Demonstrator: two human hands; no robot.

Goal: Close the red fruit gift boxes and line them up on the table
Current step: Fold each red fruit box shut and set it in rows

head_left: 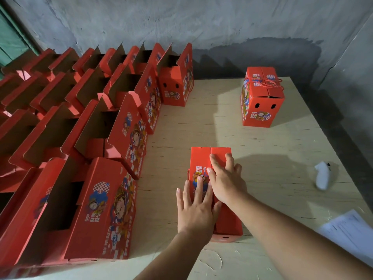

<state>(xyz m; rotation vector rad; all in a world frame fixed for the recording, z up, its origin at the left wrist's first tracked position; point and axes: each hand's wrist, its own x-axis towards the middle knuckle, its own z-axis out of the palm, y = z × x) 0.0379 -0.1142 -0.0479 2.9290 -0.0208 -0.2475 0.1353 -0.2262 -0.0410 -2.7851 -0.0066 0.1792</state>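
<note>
A red fruit gift box (220, 156) stands on the pale wooden table (262, 150) in front of me, its two top flaps folded down and meeting along the middle. My left hand (196, 207) presses flat on the left flap with straight fingers. My right hand (225, 178) presses flat on the right flap, fingers spread. Another closed red box (261, 98) with a red cord handle on top stands at the far right of the table. Several open red boxes (96, 209) with upright flaps fill the left side in rows.
A white handheld device (323, 175) lies on the table at the right. Sheets of white paper (351, 233) lie near the right front edge. A grey wall runs behind the table. Bare tabletop lies between the two closed boxes.
</note>
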